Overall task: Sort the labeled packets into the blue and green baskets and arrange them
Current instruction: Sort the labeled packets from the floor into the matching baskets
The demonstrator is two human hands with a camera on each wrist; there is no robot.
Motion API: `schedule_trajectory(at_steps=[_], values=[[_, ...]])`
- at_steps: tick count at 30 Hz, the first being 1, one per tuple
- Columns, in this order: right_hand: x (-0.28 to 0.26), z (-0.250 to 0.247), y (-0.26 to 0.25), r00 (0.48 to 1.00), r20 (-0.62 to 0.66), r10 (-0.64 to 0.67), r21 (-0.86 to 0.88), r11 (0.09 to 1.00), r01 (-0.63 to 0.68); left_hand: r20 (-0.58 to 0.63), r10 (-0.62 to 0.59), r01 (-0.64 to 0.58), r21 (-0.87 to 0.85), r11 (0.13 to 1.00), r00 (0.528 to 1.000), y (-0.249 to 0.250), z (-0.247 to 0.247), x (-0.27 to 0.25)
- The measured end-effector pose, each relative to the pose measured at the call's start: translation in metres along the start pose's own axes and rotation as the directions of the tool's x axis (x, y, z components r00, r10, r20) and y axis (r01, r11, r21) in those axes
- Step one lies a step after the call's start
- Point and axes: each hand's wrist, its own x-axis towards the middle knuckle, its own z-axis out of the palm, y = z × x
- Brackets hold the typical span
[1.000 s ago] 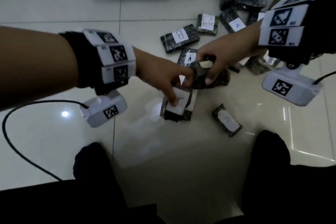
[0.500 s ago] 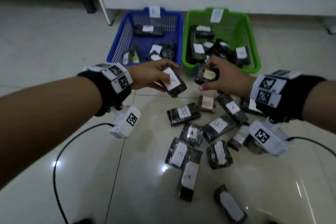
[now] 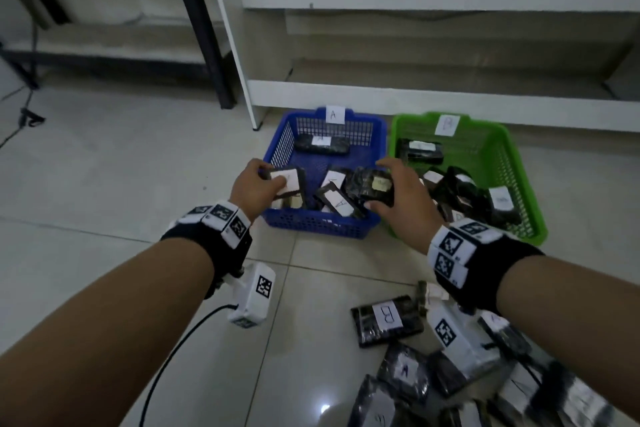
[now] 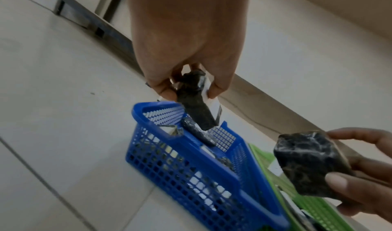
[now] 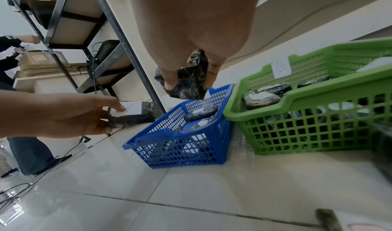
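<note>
**Packets poised over the baskets, one in each hand**

Head view: both hands hover at the basket mouths. The left hand (image 3: 254, 185) pinches a packet (image 3: 290, 180) with a white label, its letter too faint to read here, above the near left corner of the blue basket (image 3: 313, 224), which is tagged A. The right hand (image 3: 403, 199) grips a dark packet (image 3: 375, 185) above the seam between the blue basket and the green basket (image 3: 535, 218), tagged B. Both baskets already hold several packets. More lie heaped on the tiled floor (image 3: 104, 184) near the right forearm, among them one marked B (image 3: 387, 319). The step in hand appears to be the drop: each packet must be let go over the basket whose tag matches its letter, so the right hand may need to shift rightward first.

Left wrist view: thumb and fingers (image 4: 216, 90) clamp the packet's upper end; it hangs above the blue basket's rim (image 4: 148, 106). The right hand's packet (image 4: 307, 164) sits off to the right.

Right wrist view: fingers curl round the crumpled packet (image 5: 186, 83), above the blue basket's far corner. The left hand's label (image 5: 132, 108) seems to bear an A. Metal shelving (image 5: 70, 38) with cardboard boxes stands behind, a cable trails across the glossy floor, and another person's legs show at the left edge.
</note>
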Motion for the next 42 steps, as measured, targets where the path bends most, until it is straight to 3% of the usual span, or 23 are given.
schedule_trajectory(at_steps=[3,9,12,15,17,21,24,28,31,33,36,38,42], values=[[0.008,0.017,-0.005,1.0,-0.011,0.005,0.008,1.0,-0.005,-0.005,0.022,-0.022,0.118,0.993,1.0,-0.016,-0.008,0.009],[0.026,0.048,-0.008,0.999,0.035,-0.023,0.001,1.0,0.023,0.084,0.178,-0.195,0.28,0.94,0.98,-0.036,0.001,0.025],[0.03,0.06,-0.003,0.997,0.078,-0.022,-0.193,0.981,0.036,0.126,0.185,-0.216,0.31,0.926,0.975,-0.039,0.01,0.029],[0.028,0.069,0.006,0.981,0.162,0.107,-0.446,0.894,-0.024,0.17,0.194,-0.244,0.358,0.901,0.966,-0.041,0.015,0.031],[0.028,0.073,0.012,0.961,0.215,0.175,-0.474,0.879,-0.054,0.193,0.201,-0.263,0.388,0.884,0.96,-0.044,0.017,0.034],[0.032,0.073,0.016,0.941,0.293,0.169,-0.452,0.892,-0.019,0.241,0.177,-0.278,0.501,0.819,0.954,-0.046,0.021,0.039],[0.031,0.074,0.02,0.964,0.242,0.111,-0.419,0.908,0.0,0.31,0.138,-0.282,0.484,0.828,0.941,-0.044,0.025,0.037],[0.03,0.077,0.024,0.997,0.068,-0.032,-0.298,0.953,0.051,0.355,0.146,-0.31,0.465,0.83,0.924,-0.049,0.031,0.035],[0.028,0.077,0.027,0.994,0.101,-0.042,-0.42,0.904,0.081,0.418,0.149,-0.377,0.542,0.751,0.896,-0.054,0.032,0.035],[0.029,0.075,0.029,0.982,0.188,0.021,-0.491,0.868,0.075,0.392,0.152,-0.388,0.641,0.662,0.907,-0.053,0.03,0.035],[0.029,0.065,0.029,0.954,0.288,0.078,-0.476,0.876,0.073,0.413,0.06,-0.381,0.763,0.522,0.909,-0.046,0.024,0.034],[0.026,0.054,0.028,0.932,0.347,0.104,-0.461,0.884,0.073,0.429,0.034,-0.39,0.782,0.486,0.903,-0.042,0.024,0.03],[0.01,0.034,0.034,0.902,0.426,0.076,-0.469,0.871,0.148,0.348,0.178,-0.39,0.831,0.395,0.921,-0.044,0.033,0.01]])
